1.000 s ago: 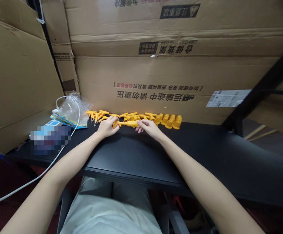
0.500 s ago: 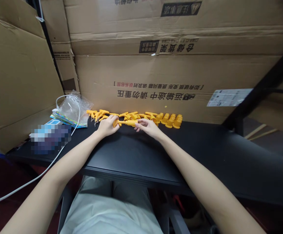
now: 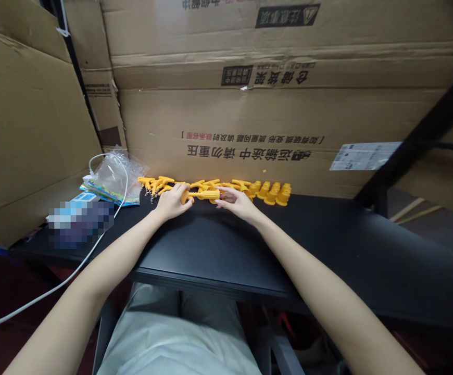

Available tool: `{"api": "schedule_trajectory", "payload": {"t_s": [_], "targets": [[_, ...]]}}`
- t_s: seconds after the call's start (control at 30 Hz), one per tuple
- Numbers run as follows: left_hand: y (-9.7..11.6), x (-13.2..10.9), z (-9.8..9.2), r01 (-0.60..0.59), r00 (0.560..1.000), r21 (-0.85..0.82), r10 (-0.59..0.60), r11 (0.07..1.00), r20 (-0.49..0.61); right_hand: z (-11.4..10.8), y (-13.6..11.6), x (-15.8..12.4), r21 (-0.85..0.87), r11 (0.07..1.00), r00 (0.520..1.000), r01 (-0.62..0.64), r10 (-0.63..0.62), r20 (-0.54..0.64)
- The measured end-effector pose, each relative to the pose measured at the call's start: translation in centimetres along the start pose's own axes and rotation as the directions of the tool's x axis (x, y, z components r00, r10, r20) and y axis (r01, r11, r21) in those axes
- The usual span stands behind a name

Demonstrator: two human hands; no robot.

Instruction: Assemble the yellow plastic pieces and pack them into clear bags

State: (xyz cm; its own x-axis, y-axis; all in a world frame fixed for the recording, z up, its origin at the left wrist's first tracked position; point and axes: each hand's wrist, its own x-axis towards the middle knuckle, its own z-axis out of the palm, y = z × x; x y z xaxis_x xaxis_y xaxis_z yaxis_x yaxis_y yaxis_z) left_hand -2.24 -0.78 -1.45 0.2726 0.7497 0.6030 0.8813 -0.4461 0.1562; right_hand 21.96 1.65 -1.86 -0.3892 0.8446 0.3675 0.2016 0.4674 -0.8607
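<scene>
My left hand (image 3: 174,202) is closed around the handle end of a yellow plastic corkscrew (image 3: 210,195), which lies level and points right. A narrow shaft runs from that hand to a wider cylindrical body. At the body's right end is my right hand (image 3: 239,204), thumb and fingers parted around the tip; whether they touch it I cannot tell. Behind and left of my left hand lie yellow T-shaped handles (image 3: 160,183) with metal spirals. More yellow handle pieces (image 3: 240,184) lie behind both hands, partly hidden. Several yellow stepped sleeves (image 3: 283,195) stand upright to the right.
A black table (image 3: 211,245) carries everything. Cardboard (image 3: 226,114) walls the back, and another cardboard panel (image 3: 31,125) stands left. A clear plastic bag (image 3: 111,172), a blurred-out item (image 3: 80,221) and a white cable (image 3: 93,245) are at the left. A black post (image 3: 417,130) slants at right.
My right hand's fingers have loosened and parted at the corkscrew's right end. My left hand keeps its hold in nearly the same place.
</scene>
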Motion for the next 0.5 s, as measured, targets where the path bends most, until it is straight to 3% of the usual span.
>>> {"api": "schedule_trajectory", "payload": {"t_s": [0.5], "targets": [[0.27,-0.12,-0.34,-0.015,1.000,-0.016,0.015,1.000,0.004,0.43,0.14,-0.04,-0.026,0.987,0.986,-0.161,0.160,-0.039]]}}
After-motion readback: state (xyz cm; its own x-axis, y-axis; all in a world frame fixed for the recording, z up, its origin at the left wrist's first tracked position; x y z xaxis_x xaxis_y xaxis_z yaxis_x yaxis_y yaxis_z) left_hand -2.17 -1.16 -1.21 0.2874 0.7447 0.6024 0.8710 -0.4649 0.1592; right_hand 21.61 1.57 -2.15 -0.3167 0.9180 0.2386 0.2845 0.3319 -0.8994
